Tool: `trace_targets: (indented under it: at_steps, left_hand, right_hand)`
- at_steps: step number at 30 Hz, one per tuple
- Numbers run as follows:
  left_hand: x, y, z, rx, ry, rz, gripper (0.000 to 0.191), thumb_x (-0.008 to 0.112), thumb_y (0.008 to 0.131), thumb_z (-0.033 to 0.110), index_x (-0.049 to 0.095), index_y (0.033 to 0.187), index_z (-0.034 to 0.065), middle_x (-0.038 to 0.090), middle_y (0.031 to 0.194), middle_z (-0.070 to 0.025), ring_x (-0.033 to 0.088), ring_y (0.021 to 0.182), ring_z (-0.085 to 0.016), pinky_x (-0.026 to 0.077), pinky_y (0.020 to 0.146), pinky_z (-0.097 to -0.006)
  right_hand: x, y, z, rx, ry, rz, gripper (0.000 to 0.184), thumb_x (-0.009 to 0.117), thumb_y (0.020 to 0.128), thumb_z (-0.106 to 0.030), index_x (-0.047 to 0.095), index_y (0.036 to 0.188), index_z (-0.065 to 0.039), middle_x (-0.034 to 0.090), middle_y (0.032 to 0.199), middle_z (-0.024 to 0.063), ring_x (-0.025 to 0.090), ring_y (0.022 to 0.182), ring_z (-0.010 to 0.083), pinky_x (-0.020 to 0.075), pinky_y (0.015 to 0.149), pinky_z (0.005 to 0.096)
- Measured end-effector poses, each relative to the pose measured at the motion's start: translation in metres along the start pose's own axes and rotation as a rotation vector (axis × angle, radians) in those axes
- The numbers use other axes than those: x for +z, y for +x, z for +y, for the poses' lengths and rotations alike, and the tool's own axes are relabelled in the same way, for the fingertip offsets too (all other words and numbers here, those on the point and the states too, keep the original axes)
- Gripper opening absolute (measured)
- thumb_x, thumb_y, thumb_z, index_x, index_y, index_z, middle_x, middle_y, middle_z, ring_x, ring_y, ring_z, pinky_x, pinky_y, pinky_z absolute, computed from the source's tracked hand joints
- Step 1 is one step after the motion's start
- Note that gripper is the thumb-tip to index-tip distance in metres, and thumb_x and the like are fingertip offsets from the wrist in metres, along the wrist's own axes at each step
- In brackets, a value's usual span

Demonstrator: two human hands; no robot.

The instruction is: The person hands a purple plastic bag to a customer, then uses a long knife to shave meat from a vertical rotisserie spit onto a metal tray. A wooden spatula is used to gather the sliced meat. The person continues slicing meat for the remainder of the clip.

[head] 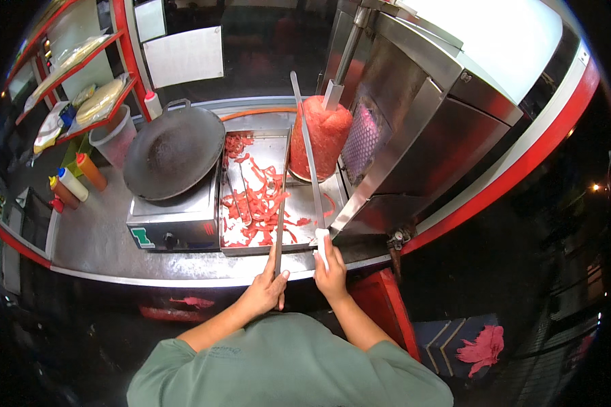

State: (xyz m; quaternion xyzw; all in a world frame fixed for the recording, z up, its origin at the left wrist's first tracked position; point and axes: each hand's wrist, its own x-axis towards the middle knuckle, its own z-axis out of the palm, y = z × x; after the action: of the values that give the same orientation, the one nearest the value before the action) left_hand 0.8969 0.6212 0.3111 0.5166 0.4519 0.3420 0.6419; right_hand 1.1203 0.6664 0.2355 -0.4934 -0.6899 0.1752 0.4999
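My right hand (330,269) grips the white handle of a long kebab knife (309,152), its blade pointing away from me and crossing in front of the meat cone. In my left hand (266,290) is a long narrow metal tool (280,224) of unclear kind, extending over the tray to the left of the knife. The reddish doner meat cone (322,135) stands on a vertical spit (349,51). Beneath the tools, a steel tray (305,201) holds shaved meat strips (259,203) and what look like metal tongs (240,201).
A vertical grill (412,117) stands right of the meat. To the left, a black wok (175,150) sits on a gas burner (173,224). Sauce bottles (73,184), a plastic bucket (114,135) and a red shelf (99,121) with bagged flatbreads (102,100) are farther left.
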Motion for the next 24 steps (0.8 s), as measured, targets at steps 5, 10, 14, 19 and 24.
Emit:
trace_targets:
  at_steps: [5, 10, 14, 19, 24]
  left_hand:
    - [0.003, 0.009, 0.010, 0.028, -0.004, 0.014, 0.085, 0.050, 0.115, 0.028, -0.012, 0.172, 0.0206, 0.051, 0.070, -0.0057, 0.058, 0.051, -0.018, 0.056, 0.050, -0.0352]
    - [0.007, 0.014, 0.008, 0.028, 0.031, 0.011, 0.085, 0.048, 0.115, 0.030, -0.015, 0.171, 0.0206, 0.056, 0.071, -0.0087, 0.062, 0.051, -0.021, 0.057, 0.052, -0.0369]
    - [0.012, 0.021, 0.010, 0.043, 0.003, 0.052, 0.084, 0.047, 0.115, 0.030, -0.014, 0.172, 0.0220, 0.051, 0.070, -0.0062, 0.056, 0.049, -0.019, 0.054, 0.047, -0.0352]
    - [0.004, 0.035, 0.010, 0.074, -0.010, 0.045, 0.084, 0.048, 0.116, 0.034, -0.013, 0.172, 0.0230, 0.051, 0.070, -0.0052, 0.055, 0.048, -0.017, 0.054, 0.045, -0.0346]
    - [0.009, 0.041, 0.010, 0.077, 0.007, 0.067, 0.084, 0.048, 0.116, 0.036, -0.013, 0.172, 0.0218, 0.050, 0.067, -0.0049, 0.055, 0.046, -0.018, 0.053, 0.045, -0.0348]
  right_hand:
    - [-0.017, -0.061, 0.010, -0.046, -0.135, 0.022, 0.059, 0.066, 0.102, -0.002, 0.050, 0.159, -0.003, 0.068, 0.116, 0.0269, 0.069, 0.102, 0.0415, 0.0563, 0.089, 0.0443]
    - [-0.025, -0.081, 0.013, 0.040, -0.097, -0.025, 0.058, 0.066, 0.102, -0.003, 0.050, 0.158, -0.002, 0.068, 0.114, 0.0265, 0.069, 0.101, 0.0410, 0.0566, 0.089, 0.0440]
    - [-0.011, 0.006, -0.013, -0.070, -0.111, -0.012, 0.058, 0.066, 0.102, -0.002, 0.050, 0.158, -0.002, 0.068, 0.113, 0.0249, 0.068, 0.100, 0.0425, 0.0557, 0.088, 0.0446]
    - [-0.029, -0.078, 0.009, -0.124, -0.200, 0.000, 0.060, 0.064, 0.102, 0.001, 0.049, 0.160, -0.004, 0.064, 0.106, 0.0217, 0.065, 0.082, 0.0331, 0.0559, 0.074, 0.0429]
    - [-0.029, -0.063, 0.000, -0.082, -0.172, -0.026, 0.059, 0.064, 0.104, -0.002, 0.049, 0.161, -0.006, 0.065, 0.104, 0.0209, 0.065, 0.080, 0.0315, 0.0551, 0.070, 0.0404]
